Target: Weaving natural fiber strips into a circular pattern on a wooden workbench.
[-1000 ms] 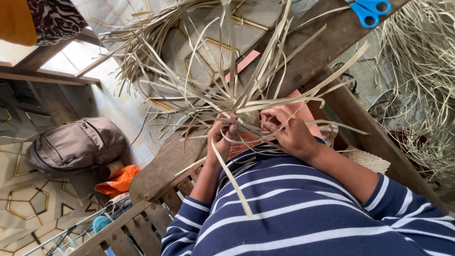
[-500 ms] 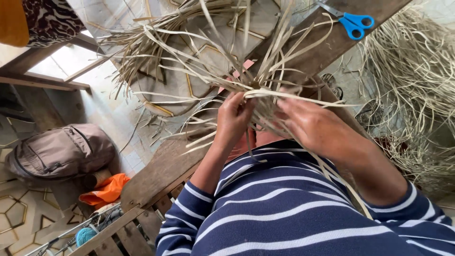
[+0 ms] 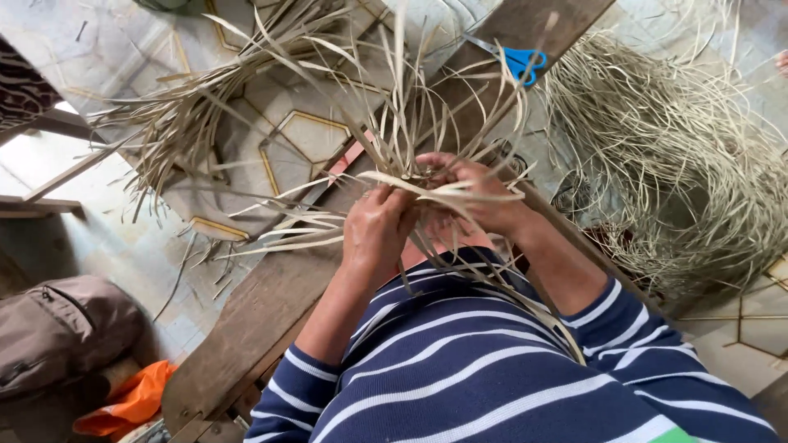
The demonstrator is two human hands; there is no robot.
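Clearly mid-weave: both hands, left hand (image 3: 376, 234) and right hand (image 3: 472, 197), pinch crossing dried palm strips (image 3: 402, 139) above the wooden worktop (image 3: 271, 303). Blue scissors (image 3: 519, 61) lie beyond the strips. Tightening the crossing probably calls for firm, even pulls.

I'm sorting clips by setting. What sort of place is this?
Probably a home or small craft workshop for weaving plant fibre. Both hands work dried leaf strips over a rough wooden bench; a heap of thin fibres lies on the patterned tile floor, and blue-handled scissors sit nearby.
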